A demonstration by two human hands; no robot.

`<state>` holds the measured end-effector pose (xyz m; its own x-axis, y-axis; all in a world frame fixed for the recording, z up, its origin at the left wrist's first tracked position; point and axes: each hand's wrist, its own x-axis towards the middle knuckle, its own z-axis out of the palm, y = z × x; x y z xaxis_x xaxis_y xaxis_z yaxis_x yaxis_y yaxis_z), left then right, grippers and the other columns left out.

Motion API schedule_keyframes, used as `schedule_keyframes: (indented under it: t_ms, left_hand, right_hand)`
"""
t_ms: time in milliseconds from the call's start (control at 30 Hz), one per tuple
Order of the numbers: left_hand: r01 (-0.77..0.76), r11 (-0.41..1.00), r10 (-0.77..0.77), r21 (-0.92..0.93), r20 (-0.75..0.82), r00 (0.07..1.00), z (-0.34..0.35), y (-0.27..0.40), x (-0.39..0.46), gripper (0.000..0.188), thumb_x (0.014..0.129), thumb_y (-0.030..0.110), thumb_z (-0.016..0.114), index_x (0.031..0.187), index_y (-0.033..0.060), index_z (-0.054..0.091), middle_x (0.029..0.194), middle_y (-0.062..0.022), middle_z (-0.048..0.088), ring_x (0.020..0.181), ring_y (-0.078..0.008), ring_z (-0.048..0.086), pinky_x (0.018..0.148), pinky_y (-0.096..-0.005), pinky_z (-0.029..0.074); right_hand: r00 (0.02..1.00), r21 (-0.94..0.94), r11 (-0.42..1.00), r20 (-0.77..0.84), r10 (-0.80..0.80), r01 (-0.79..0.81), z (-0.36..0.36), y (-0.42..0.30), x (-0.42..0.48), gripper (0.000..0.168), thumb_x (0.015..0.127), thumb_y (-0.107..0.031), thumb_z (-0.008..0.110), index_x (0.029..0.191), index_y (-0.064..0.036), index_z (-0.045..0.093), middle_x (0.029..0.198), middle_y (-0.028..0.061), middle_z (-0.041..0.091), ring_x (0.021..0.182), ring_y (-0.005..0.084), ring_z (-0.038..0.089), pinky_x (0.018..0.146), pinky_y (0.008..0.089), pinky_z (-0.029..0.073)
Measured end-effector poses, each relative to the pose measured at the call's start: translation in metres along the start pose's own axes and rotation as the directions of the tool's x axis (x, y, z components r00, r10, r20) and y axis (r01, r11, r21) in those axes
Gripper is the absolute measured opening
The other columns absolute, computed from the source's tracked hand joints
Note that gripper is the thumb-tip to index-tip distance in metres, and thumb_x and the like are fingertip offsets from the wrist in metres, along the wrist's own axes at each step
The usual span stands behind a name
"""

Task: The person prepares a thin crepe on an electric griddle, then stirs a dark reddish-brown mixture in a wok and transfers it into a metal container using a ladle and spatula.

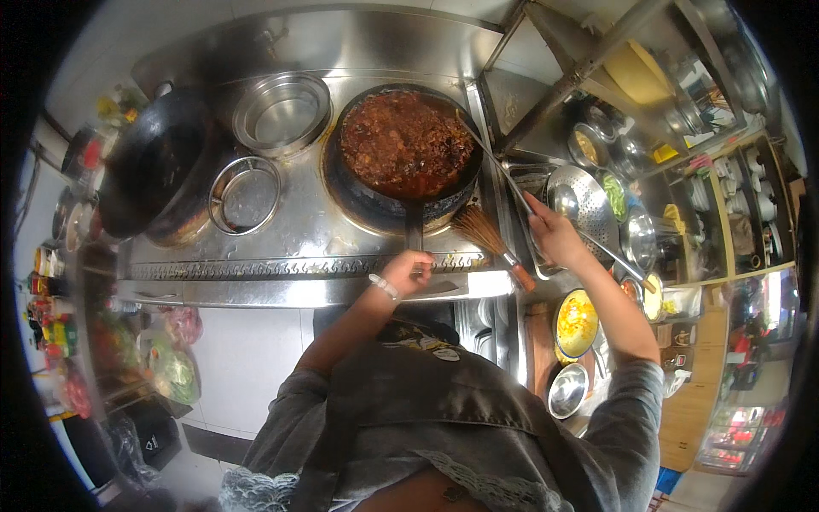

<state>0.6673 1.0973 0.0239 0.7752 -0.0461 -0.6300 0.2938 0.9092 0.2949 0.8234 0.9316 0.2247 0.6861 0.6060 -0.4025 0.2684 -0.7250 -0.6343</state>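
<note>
A dark wok (472, 168) full of a reddish-brown, oily chunky sauce (406, 144) sits on the stove, its handle (414, 227) pointing towards me. My left hand (409, 272) is just below the end of that handle, its fingers curled; whether it touches the handle I cannot tell. My right hand (553, 233) is closed around the long metal handle of a ladle or turner (505, 174). The far end of this utensil reaches into the sauce at the wok's right side, where its head is hidden. A bamboo wok brush (483, 233) lies between the wok and my right hand.
Left on the steel stove top (307, 224) are a large empty black wok (153, 160), a round steel pan (283, 114) and a metal ring (245, 195). At right are a perforated strainer (592, 205), a bowl of yellow food (577, 323) and a steel bowl (568, 390).
</note>
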Motion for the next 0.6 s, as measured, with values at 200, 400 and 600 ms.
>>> schedule_keyframes:
  t_ms: [200, 400, 600]
  left_hand:
    - [0.002, 1.000, -0.002, 0.002, -0.022, 1.000, -0.001, 0.001, -0.002, 0.012, 0.071, 0.007, 0.058, 0.082, 0.0037, 0.053, 0.058, -0.0018, 0.045, 0.048, -0.0123, 0.041, 0.042, -0.0230, 0.027]
    - [0.021, 1.000, -0.021, 0.016, -0.006, 1.000, -0.006, -0.001, 0.006, 0.011, 0.071, 0.008, 0.057, 0.080, 0.0033, 0.052, 0.055, -0.0020, 0.045, 0.047, -0.0121, 0.042, 0.042, -0.0235, 0.028]
    - [0.028, 0.999, -0.031, 0.029, 0.095, 0.995, -0.012, -0.005, 0.015, 0.010, 0.072, 0.009, 0.057, 0.078, 0.0036, 0.052, 0.054, -0.0028, 0.046, 0.045, -0.0127, 0.043, 0.039, -0.0239, 0.028]
  right_hand:
    - [0.995, 0.389, 0.916, 0.041, 0.092, -0.101, 0.025, 0.044, 0.056, 0.043, 0.090, -0.016, 0.038, 0.132, -0.020, 0.027, 0.055, 0.0001, 0.039, 0.039, 0.0084, 0.034, 0.036, 0.0236, 0.034]
    - [0.926, 0.842, 0.385, 0.355, 0.131, -0.377, 0.045, 0.048, 0.078, 0.039, 0.091, -0.016, 0.033, 0.128, -0.029, 0.029, 0.057, -0.0014, 0.033, 0.039, 0.0057, 0.028, 0.034, 0.0193, 0.025]
    - [0.872, 0.846, 0.212, 0.481, 0.093, -0.489, 0.054, 0.039, 0.059, 0.036, 0.091, -0.019, 0.035, 0.125, -0.029, 0.031, 0.055, -0.0037, 0.030, 0.039, 0.0040, 0.027, 0.033, 0.0167, 0.022]
